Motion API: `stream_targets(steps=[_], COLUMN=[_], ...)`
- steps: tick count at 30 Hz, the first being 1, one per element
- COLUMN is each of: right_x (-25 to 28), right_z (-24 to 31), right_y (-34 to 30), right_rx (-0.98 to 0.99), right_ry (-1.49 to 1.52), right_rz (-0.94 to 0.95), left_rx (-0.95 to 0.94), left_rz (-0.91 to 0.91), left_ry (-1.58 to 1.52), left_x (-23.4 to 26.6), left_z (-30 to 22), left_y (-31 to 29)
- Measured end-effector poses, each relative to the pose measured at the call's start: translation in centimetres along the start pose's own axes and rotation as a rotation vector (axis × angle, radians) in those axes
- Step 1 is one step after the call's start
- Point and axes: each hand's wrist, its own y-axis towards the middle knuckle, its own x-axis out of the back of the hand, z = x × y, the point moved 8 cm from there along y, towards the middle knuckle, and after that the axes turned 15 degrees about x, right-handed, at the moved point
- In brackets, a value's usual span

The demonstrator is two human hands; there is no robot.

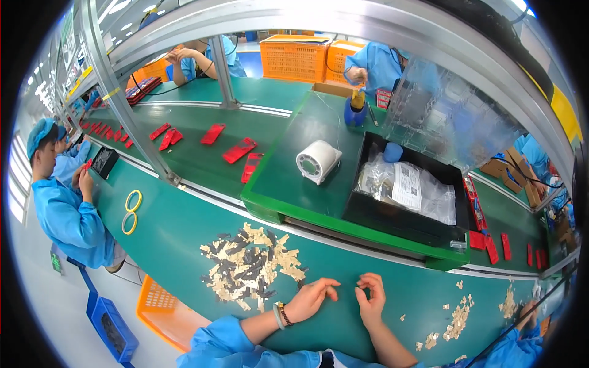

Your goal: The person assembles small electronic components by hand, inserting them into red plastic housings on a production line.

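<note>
Over the green worktable, my left hand (310, 299) reaches in from the lower edge, a bracelet and a pale band on its wrist. Its fingers are loosely bent, and I see nothing in them. A short gap to the right is my right hand (372, 300), thumb apart from the curled fingers, with nothing visible in its grasp. Just left of my left hand spreads a heap of small beige and black flat pieces (245, 265). Smaller scatterings of beige pieces (457, 320) lie on the table to the right of my right hand.
Behind the table runs a green conveyor with red flat parts (239, 150). A raised green platform carries a white roll (318, 162) and a black bin (402, 224) of plastic bags. Two yellow rings (130, 211) lie left. An orange crate (165, 310) stands below; co-workers (73, 205) sit around.
</note>
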Motion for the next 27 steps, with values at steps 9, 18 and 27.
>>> stream_targets(steps=[9, 18, 27], right_x=[-4.7, 6.1, 34.2], right_z=[0.9, 6.0, -4.5], right_y=[-0.9, 0.2, 2.9], right_rx=[0.123, 0.33, 0.036], right_ry=[0.265, -0.402, -0.867], right_rz=[0.379, -0.061, -0.349], left_rx=[-0.185, -0.238, -0.239], left_rz=[0.162, 0.049, 0.12], left_ry=[0.018, 0.205, 0.628], left_x=[-1.2, -1.4, -4.4], left_z=[0.3, -3.3, 0.2], left_y=[-0.1, 0.0, 0.6])
